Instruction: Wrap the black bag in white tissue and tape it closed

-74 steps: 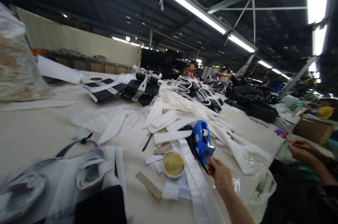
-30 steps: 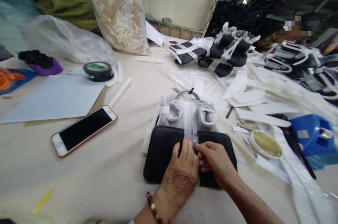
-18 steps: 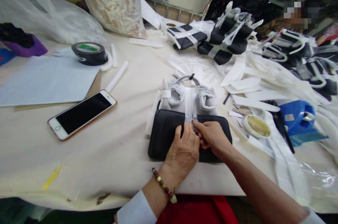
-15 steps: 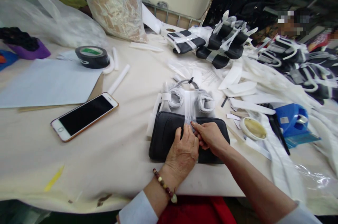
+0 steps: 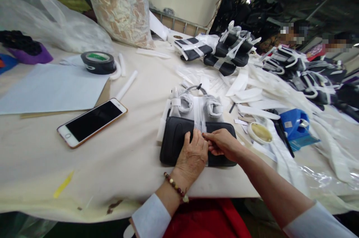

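A black handbag [image 5: 171, 139] lies flat on the table before me, its wrapped handles [image 5: 213, 107] curled at the far side. A whitish translucent strip [image 5: 199, 112] runs over its middle. My left hand [image 5: 193, 152] lies on the bag with its fingers stretched along the strip, pressing there. Beside it, my right hand [image 5: 223, 142] is closed in a pinch on the strip close to the left fingertips. The strip's lower part is hidden by my hands.
On the left lie a phone [image 5: 92, 122], a black tape roll [image 5: 98, 62] and pale sheets [image 5: 50, 88]. To the right are a blue tape dispenser [image 5: 294, 124], a yellowish tape roll [image 5: 260, 133] and white scraps [image 5: 246, 94]. Wrapped black bags [image 5: 232, 49] are stacked behind; people sit farther right.
The view has shifted slightly, so things on the right appear farther left. Both hands stay at the strip over the bag, with hardly any movement.
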